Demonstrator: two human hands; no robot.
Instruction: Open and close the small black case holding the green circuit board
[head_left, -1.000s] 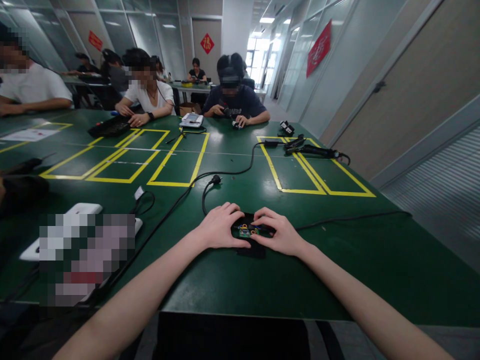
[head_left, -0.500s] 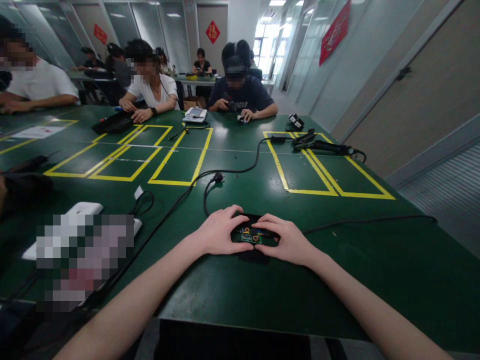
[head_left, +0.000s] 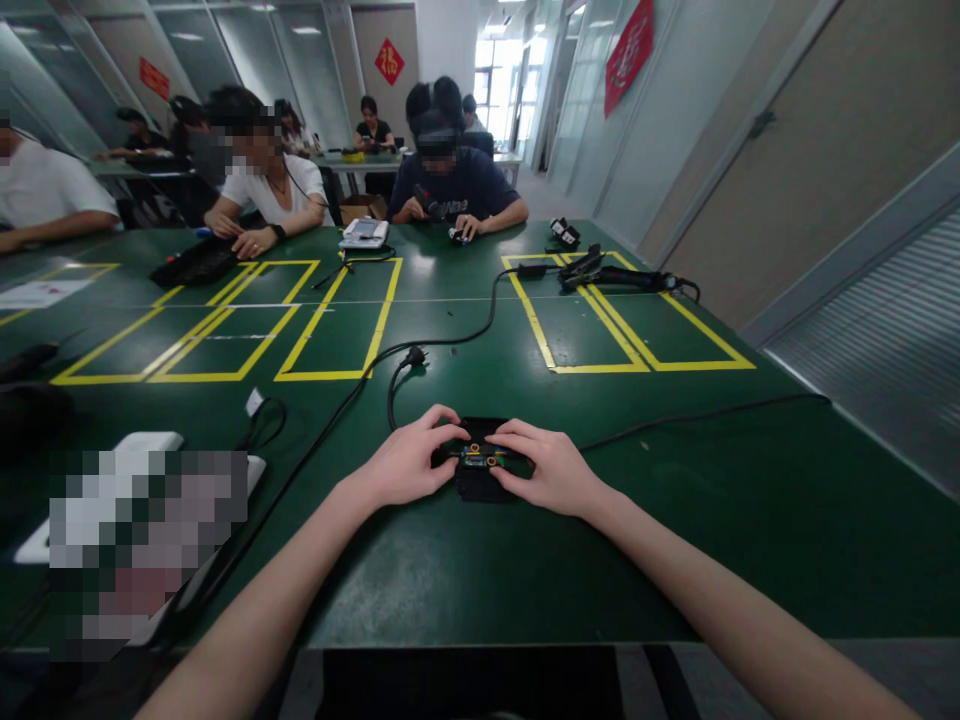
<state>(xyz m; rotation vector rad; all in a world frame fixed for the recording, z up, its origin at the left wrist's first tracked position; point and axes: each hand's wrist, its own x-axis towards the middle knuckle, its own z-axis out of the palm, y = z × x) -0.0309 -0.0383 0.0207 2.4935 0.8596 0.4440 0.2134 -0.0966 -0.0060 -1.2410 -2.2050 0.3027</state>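
Note:
A small green circuit board [head_left: 475, 459] with copper-wound coils lies between my hands on the table. Black casing halves [head_left: 487, 488] lie spread at its near and far sides. My left hand [head_left: 409, 457] closes its thumb and fingers around the board's left end. From the right, my right hand [head_left: 551, 468] curls in, thumb and fingertips at the board's other end. Just where the fingertips press is partly hidden. A black cable [head_left: 705, 408] runs off to the right from behind my right hand.
A black plug [head_left: 414, 356] and a long cord [head_left: 390, 352] lie beyond my hands. White devices [head_left: 161, 440], partly pixelated, sit at left. Yellow tape rectangles [head_left: 600, 369] mark the green table. Black tools [head_left: 615, 275] lie far right. Several people work across the table.
The view has turned slightly right, so the scene sits further left. My left thumb has drawn back from the board's near side, and more of the near black casing shows.

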